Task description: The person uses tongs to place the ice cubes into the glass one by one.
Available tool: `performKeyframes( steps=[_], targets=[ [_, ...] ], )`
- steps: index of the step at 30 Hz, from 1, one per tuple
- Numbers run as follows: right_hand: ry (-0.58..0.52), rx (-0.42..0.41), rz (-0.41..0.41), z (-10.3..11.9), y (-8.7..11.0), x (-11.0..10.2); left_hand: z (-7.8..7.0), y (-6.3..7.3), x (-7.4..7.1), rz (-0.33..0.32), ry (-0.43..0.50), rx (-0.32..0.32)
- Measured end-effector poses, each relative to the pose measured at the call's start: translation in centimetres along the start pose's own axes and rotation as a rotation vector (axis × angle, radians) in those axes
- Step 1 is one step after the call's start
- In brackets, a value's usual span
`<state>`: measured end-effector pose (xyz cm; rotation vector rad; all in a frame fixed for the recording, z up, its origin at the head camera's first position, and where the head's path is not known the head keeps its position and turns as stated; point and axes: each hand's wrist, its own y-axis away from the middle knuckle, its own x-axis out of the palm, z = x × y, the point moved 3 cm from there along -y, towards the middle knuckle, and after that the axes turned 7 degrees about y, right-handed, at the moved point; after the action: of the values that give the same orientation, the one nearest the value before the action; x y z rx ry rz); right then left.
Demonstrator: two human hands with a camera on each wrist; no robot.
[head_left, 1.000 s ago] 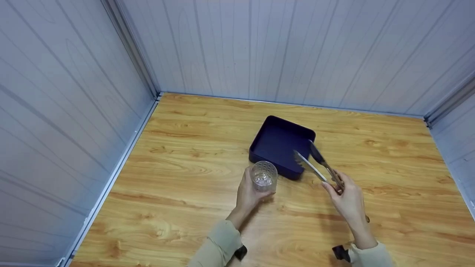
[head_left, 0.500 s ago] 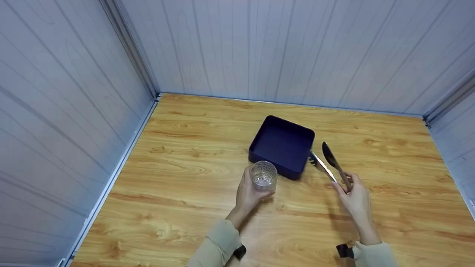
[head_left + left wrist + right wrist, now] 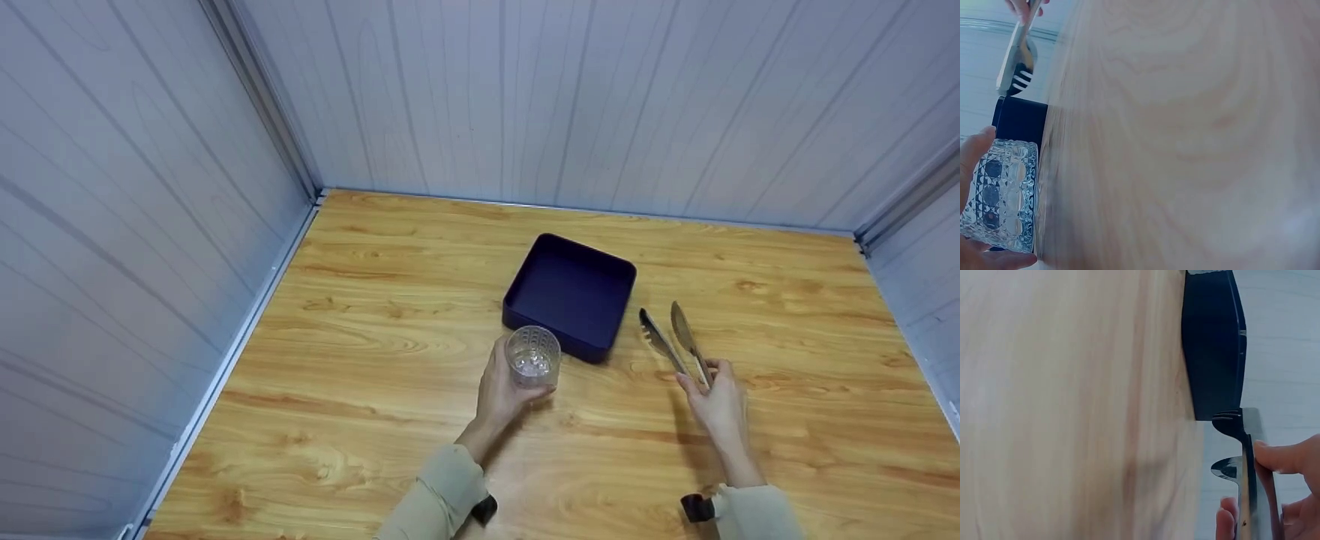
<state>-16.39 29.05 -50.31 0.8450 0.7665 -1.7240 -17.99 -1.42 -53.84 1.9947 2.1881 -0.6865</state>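
A clear cut-glass tumbler (image 3: pixel 533 358) is in the grip of my left hand (image 3: pixel 501 391), fingers on one side and thumb on the other. It is upright, just in front of the dark blue square tray (image 3: pixel 559 341). To the right of the tray, my right hand (image 3: pixel 720 405) pinches several pieces of cutlery by their handles, heads pointing away from me. A fork (image 3: pixel 658 337) and a knife (image 3: pixel 681 324) fan apart in the head view. The bowl of a spoon (image 3: pixel 1226 468) shows below the fork (image 3: pixel 1229 417) in the right wrist view.
The wood-grain table (image 3: pixel 360 322) runs back to pale panel walls (image 3: pixel 465 97) behind and at both sides. Small black wrist devices (image 3: pixel 697 508) sit at the cuffs of the light sleeves (image 3: pixel 757 514).
My right hand has drawn the cutlery rightward, from over the tray's near right corner to beside it, and turned it a little. The left hand and tumbler keep their place.
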Motion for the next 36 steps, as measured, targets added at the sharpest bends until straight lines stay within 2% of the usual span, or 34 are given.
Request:
performKeyframes(
  steps=[4, 11, 17, 24, 36],
  targets=[
    [0.011, 0.015, 0.012, -0.4, -0.2, 0.5, -0.1, -0.1, 0.0, 0.002, 0.006, -0.004],
    [0.007, -0.011, -0.034, -0.8, -0.5, 1.1, 0.0, -0.2, 0.0, 0.001, 0.028, 0.011],
    [0.015, -0.005, -0.003, -0.7, -0.6, 1.7, 0.2, -0.3, 0.1, 0.004, 0.035, 0.013],
    [0.002, 0.017, -0.023, -0.5, -0.8, 2.4, 0.3, -0.2, 0.1, 0.003, 0.043, 0.013],
    [0.008, 0.020, 0.041, -0.3, -0.9, 2.7, 0.4, -0.2, 0.1, 0.000, 0.029, 0.032]
  ],
)
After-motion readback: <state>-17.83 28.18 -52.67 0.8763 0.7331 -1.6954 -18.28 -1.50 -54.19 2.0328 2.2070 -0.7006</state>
